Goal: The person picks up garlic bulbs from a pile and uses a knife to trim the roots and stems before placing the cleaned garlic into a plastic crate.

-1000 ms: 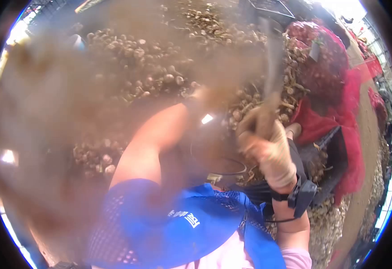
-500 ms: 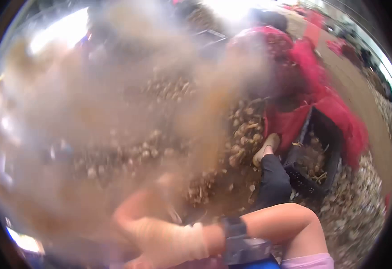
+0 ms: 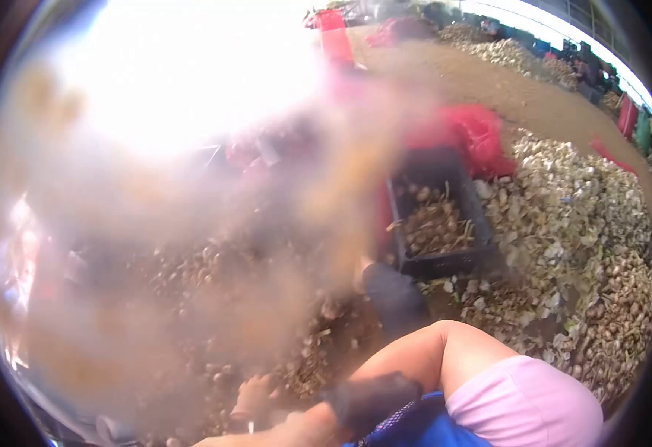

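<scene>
Much of the head view is smeared and washed out by glare. My right arm comes in from the right in a pink sleeve with a dark band at the wrist. My right hand [image 3: 296, 432] is low at the bottom edge, its fingers hidden or blurred. Beside it, what looks like my left hand [image 3: 255, 395] is over loose garlic bulbs [image 3: 307, 365] on the ground. Its fingers are too hazy to show whether they hold anything. In front of me, a dark trouser leg [image 3: 397, 298] reaches toward a black crate [image 3: 445, 262] of bulbs with stems.
A red mesh sack [image 3: 482, 141] lies against the crate's far side. To the right spreads a wide heap of pale garlic [image 3: 557, 223]. Bare brown floor [image 3: 445, 78] runs behind it, with more heaps in the distance.
My view has swung to the right, so the crate and arm appear further left. More of the pale heap shows. The person in red behind the crate is now lost in glare.
</scene>
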### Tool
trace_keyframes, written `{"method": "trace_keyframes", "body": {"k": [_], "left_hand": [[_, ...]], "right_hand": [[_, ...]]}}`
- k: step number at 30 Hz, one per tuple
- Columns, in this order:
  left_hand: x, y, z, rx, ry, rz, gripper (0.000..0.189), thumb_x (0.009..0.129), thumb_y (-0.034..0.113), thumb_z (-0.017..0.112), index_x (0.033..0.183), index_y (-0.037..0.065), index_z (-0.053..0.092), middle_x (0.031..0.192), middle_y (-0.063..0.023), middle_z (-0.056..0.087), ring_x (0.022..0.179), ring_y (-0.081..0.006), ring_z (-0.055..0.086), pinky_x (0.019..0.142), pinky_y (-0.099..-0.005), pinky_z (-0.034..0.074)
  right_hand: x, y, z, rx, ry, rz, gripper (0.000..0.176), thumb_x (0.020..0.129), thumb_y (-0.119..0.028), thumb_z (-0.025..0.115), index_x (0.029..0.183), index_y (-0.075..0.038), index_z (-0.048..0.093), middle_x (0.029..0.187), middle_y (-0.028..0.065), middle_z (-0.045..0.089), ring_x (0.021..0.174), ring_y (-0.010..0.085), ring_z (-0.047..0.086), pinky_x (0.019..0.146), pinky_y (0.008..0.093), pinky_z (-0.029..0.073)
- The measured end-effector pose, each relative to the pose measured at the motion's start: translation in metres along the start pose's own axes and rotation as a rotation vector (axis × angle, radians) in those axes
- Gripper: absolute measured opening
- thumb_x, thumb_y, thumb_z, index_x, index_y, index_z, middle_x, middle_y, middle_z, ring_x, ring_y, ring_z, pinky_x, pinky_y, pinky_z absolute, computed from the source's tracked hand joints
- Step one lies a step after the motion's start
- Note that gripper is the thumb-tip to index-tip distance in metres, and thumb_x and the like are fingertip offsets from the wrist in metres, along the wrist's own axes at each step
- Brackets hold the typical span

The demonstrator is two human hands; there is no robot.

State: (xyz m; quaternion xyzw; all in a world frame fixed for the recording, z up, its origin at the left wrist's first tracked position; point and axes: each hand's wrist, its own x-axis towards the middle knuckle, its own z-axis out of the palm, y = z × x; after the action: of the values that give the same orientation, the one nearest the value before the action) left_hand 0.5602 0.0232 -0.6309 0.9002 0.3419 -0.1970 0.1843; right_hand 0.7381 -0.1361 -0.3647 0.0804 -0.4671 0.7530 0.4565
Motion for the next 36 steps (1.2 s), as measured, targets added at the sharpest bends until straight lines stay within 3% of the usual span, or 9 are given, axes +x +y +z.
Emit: {"method": "trace_keyframes", "body": {"k": [12,15,17,20,24,25,30,33,36], "left_hand": [[0.013,0.012,0.075,-0.358,0.056,-0.007,0.064,0.081,0.039,0.068,0.137,0.013,0.051,0.125,-0.0204,0.057,0.12,-0.0334,0.055,0.101,-0.0409,0.045],[0.016,0.022,0.09,-0.483,-0.13,-0.147,0.062,0.08,0.036,0.069,0.135,0.013,0.053,0.127,-0.0201,0.058,0.122,-0.0332,0.054,0.101,-0.0404,0.045],[0.017,0.04,0.073,-0.458,-0.302,-0.293,0.058,0.08,0.035,0.069,0.131,0.012,0.056,0.125,-0.0196,0.06,0.123,-0.0327,0.054,0.101,-0.0404,0.045],[0.047,0.012,0.102,-0.193,0.003,0.175,0.052,0.08,0.035,0.07,0.126,0.012,0.061,0.12,-0.0179,0.063,0.114,-0.0339,0.059,0.096,-0.0407,0.049],[0.109,0.02,0.089,-0.6,0.07,0.05,0.039,0.071,0.017,0.076,0.109,0.013,0.066,0.116,-0.0107,0.062,0.101,-0.0324,0.061,0.089,-0.0452,0.052],[0.115,0.052,0.046,0.01,0.234,0.287,0.044,0.07,0.014,0.073,0.113,0.014,0.063,0.123,-0.0079,0.059,0.113,-0.0302,0.056,0.1,-0.0477,0.044],[0.232,0.047,0.091,0.26,0.295,0.551,0.053,0.07,0.023,0.073,0.12,0.011,0.059,0.135,-0.0091,0.053,0.129,-0.0291,0.044,0.111,-0.0474,0.032],[0.28,0.056,0.112,0.46,0.226,0.35,0.061,0.07,0.027,0.072,0.126,0.008,0.056,0.139,-0.0129,0.049,0.135,-0.0322,0.038,0.114,-0.0504,0.026],[0.286,0.06,0.092,0.204,0.529,0.407,0.051,0.067,0.018,0.07,0.116,0.008,0.062,0.135,-0.0114,0.053,0.132,-0.0313,0.042,0.112,-0.0506,0.029]], "right_hand": [[-0.045,0.042,-0.09,0.15,-0.055,0.587,0.054,0.082,-0.031,0.074,0.124,-0.002,0.055,0.093,0.006,0.062,0.085,0.0115,0.057,0.073,0.0243,0.046],[-0.063,0.023,-0.125,0.185,0.149,0.34,0.046,0.089,-0.041,0.066,0.113,-0.003,0.056,0.081,-0.0006,0.056,0.071,0.0086,0.055,0.062,0.0227,0.045],[-0.077,0.015,-0.151,0.001,0.625,0.177,0.034,0.09,-0.039,0.065,0.103,-0.009,0.058,0.075,-0.0021,0.058,0.059,0.0061,0.053,0.048,0.0213,0.039],[-0.094,-0.01,-0.185,-0.042,1.208,-0.023,0.022,0.093,-0.034,0.065,0.096,-0.013,0.058,0.076,-0.0006,0.062,0.051,0.0061,0.053,0.037,0.0207,0.034],[-0.147,-0.023,-0.252,-0.277,1.366,-0.19,0.023,0.096,-0.036,0.062,0.098,-0.014,0.058,0.071,-0.0034,0.056,0.048,0.0046,0.047,0.039,0.02,0.034],[-0.152,-0.033,-0.254,-0.245,1.408,-0.211,0.023,0.096,-0.036,0.061,0.099,-0.014,0.058,0.07,-0.0041,0.054,0.047,0.0041,0.045,0.039,0.0199,0.034],[-0.191,-0.038,-0.271,-0.258,1.359,-0.352,0.032,0.095,-0.04,0.063,0.105,-0.011,0.059,0.074,-0.0046,0.053,0.054,0.0037,0.046,0.048,0.0192,0.038],[-0.192,-0.042,-0.266,-0.182,1.446,-0.328,0.031,0.094,-0.038,0.064,0.107,-0.01,0.06,0.073,-0.0044,0.053,0.055,0.0037,0.046,0.048,0.0199,0.037],[-0.19,-0.05,-0.265,-0.135,1.45,-0.259,0.026,0.095,-0.029,0.064,0.109,-0.008,0.06,0.071,-0.0032,0.052,0.055,0.0045,0.047,0.049,0.0206,0.037]]}}
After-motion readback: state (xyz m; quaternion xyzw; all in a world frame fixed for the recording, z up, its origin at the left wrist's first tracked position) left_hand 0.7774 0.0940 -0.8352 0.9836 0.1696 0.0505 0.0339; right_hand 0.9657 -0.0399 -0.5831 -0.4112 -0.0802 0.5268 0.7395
